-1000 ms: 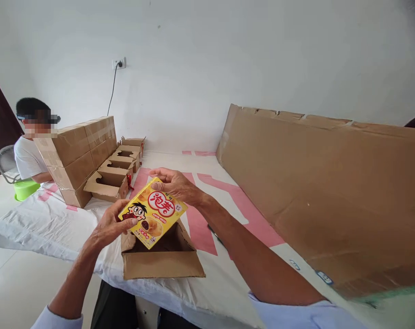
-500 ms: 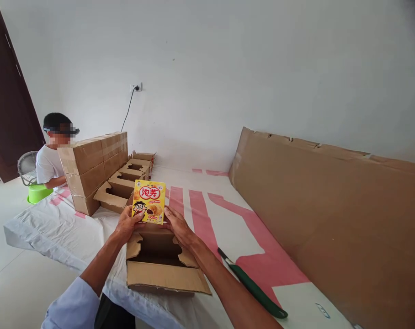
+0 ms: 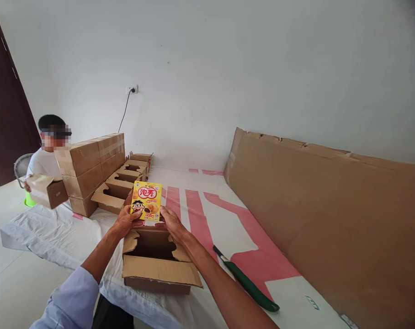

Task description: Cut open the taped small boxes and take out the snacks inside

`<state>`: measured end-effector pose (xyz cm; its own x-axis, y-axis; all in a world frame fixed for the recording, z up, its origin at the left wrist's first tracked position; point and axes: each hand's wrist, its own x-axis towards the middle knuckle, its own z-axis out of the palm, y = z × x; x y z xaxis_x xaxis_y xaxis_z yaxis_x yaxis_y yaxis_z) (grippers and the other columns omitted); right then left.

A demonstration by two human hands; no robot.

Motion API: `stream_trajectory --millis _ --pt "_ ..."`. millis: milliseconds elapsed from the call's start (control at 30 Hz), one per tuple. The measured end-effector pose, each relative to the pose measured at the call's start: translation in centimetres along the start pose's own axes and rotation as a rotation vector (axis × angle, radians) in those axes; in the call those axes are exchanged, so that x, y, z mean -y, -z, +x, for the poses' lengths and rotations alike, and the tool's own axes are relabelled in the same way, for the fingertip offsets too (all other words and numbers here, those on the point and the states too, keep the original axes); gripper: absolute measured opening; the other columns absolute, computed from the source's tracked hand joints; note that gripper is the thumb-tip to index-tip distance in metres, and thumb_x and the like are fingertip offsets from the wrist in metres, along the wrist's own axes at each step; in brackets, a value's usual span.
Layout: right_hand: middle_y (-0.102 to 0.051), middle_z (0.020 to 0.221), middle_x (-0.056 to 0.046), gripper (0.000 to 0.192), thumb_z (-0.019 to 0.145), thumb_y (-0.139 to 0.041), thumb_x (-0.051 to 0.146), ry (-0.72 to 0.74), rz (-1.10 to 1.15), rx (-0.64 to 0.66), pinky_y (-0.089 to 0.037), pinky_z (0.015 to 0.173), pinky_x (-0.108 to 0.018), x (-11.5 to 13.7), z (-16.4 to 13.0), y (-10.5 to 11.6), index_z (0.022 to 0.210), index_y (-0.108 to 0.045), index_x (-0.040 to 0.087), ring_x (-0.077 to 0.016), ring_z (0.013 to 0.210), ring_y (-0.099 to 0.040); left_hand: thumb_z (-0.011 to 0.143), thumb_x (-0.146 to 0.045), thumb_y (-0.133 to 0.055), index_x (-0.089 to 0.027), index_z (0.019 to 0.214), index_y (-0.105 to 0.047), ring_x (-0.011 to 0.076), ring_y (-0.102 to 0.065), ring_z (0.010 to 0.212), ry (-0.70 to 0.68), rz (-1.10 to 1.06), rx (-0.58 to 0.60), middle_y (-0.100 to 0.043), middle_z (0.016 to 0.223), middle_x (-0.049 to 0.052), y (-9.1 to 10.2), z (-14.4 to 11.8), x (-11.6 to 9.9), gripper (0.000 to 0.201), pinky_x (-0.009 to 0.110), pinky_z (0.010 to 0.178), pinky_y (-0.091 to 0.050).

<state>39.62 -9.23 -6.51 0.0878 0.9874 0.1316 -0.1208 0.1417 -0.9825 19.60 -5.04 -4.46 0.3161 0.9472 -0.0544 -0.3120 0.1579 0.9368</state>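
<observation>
Both hands held a yellow snack box [image 3: 146,201] upright over the far edge of an open cardboard carton [image 3: 157,262] on the sheet-covered table [image 3: 63,230]. Left hand [image 3: 125,220] gripped the box's lower left corner w/ fingers closed on it; right hand [image 3: 171,221] pinched the lower right corner, fingers likewise shut on the box. Box front faced the camera: big red Chinese characters "泡芙" in a red oval, a cartoon kid's face at bottom left, pic of filled puffs beside it; smaller print too tiny to read. Carton's flaps were spread open, near flap hanging toward the person.

A green-handled knife [image 3: 247,285] lay on the table to the right, apart from the carton. Further back, a row of open cartons [image 3: 120,185] sat beside stacked sealed boxes [image 3: 91,167]. A 2nd person [image 3: 45,157] at far left held a small carton [image 3: 46,190]. A big flat cardboard sheet [image 3: 324,214] leaned on the wall at right.
</observation>
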Motion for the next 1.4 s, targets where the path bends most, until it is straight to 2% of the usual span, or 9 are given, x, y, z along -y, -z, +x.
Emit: stream_trajectory --millis 433,700,833,933,1033,1100,1167,1267,1400 --pt "-0.077 0.126 -0.012 0.058 0.087 -0.064 0.074 -0.008 0.023 0.018 -0.067 0.079 -0.042 0.1 -0.5 0.0 0.116 -0.071 0.024 -0.0298 0.110 -0.075 0.067 -0.031 -0.103 -0.015 0.102 -0.058 0.0224 -0.080 0.076 -0.014 0.039 0.012 -0.080 0.101 0.012 -0.1 -0.4 -0.1 0.059 0.026 0.059 -0.066" --pt "-0.079 0.123 -0.013 0.066 0.074 -0.078 0.072 0.049 0.039 0.005 -0.065 0.083 -0.044 0.2 -1.1 -0.1 0.115 -0.071 0.020 -0.0326 0.108 -0.076 0.070 -0.039 -0.098 -0.016 0.114 -0.062 0.0250 -0.078 0.088 -0.067 0.175 0.054 -0.077 0.109 0.012 -0.6 -1.6 0.1 0.061 0.036 0.074 -0.066" --pt "-0.074 0.135 -0.014 0.069 0.077 -0.076 0.072 0.102 0.064 -0.105 -0.063 0.093 -0.045 0.2 -2.0 0.5 0.122 -0.068 0.020 -0.0333 0.120 -0.071 0.074 -0.032 -0.091 -0.020 0.134 -0.063 0.0322 -0.068 0.121 -0.353 0.613 0.004 -0.068 0.133 0.014 -1.0 -4.6 -0.2 0.068 0.045 0.098 -0.060" --pt "-0.072 0.137 -0.015 0.067 0.080 -0.075 0.071 0.151 0.077 -0.261 -0.065 0.090 -0.045 0.2 -2.9 2.0 0.122 -0.066 0.020 -0.0337 0.121 -0.071 0.084 -0.037 -0.082 -0.020 0.140 -0.063 0.0342 -0.061 0.133 -0.524 1.013 0.166 -0.063 0.143 0.016 -0.8 -8.5 -0.9 0.061 0.051 0.113 -0.051" --pt "-0.073 0.133 -0.012 0.064 0.079 -0.077 0.071 0.164 0.134 -0.400 -0.067 0.081 -0.042 -0.1 -3.8 4.4 0.119 -0.064 0.023 -0.0316 0.115 -0.073 0.084 -0.052 -0.083 -0.022 0.136 -0.068 0.0353 -0.062 0.130 -0.482 1.225 0.480 -0.069 0.136 0.015 -0.3 -12.4 -1.3 0.062 0.049 0.112 -0.050" --pt "-0.073 0.130 -0.010 0.066 0.076 -0.080 0.072 0.147 0.151 -0.450 -0.067 0.078 -0.042 -0.5 -4.2 6.0 0.119 -0.062 0.024 -0.0302 0.112 -0.074 0.079 -0.057 -0.086 -0.020 0.135 -0.069 0.0367 -0.063 0.127 -0.447 1.340 0.592 -0.071 0.131 0.015 0.0 -14.0 -1.2 0.069 0.049 0.110 -0.049" --pt "-0.074 0.127 -0.010 0.070 0.073 -0.082 0.073 0.118 0.110 -0.469 -0.067 0.079 -0.043 -1.0 -4.4 7.3 0.119 -0.062 0.024 -0.0299 0.110 -0.075 0.080 -0.054 -0.087 -0.018 0.123 -0.073 0.0353 -0.066 0.119 -0.422 1.458 0.614 -0.074 0.120 0.014 0.2 -14.8 -0.8 0.057 0.049 0.108 -0.048" --pt "-0.076 0.123 -0.012 0.075 0.068 -0.084 0.075 0.088 -0.003 -0.458 -0.065 0.087 -0.045 -1.8 -4.4 8.6 0.118 -0.063 0.023 -0.0312 0.111 -0.074 0.088 -0.033 -0.080 -0.019 0.094 -0.070 0.0300 -0.067 0.105 -0.398 1.595 0.611 -0.076 0.102 0.009 0.2 -15.0 -0.3 0.018 0.047 0.107 -0.045" --pt "-0.078 0.120 -0.014 0.074 0.067 -0.081 0.076 0.075 -0.207 -0.382 -0.059 0.095 -0.048 -2.7 -4.5 9.3 0.113 -0.067 0.020 -0.0331 0.109 -0.073 0.086 -0.014 -0.072 -0.020 0.080 -0.062 0.0251 -0.067 0.100 -0.435 1.620 0.642 -0.074 0.094 0.005 0.4 -15.3 -0.5 0.013 0.043 0.109 -0.042"
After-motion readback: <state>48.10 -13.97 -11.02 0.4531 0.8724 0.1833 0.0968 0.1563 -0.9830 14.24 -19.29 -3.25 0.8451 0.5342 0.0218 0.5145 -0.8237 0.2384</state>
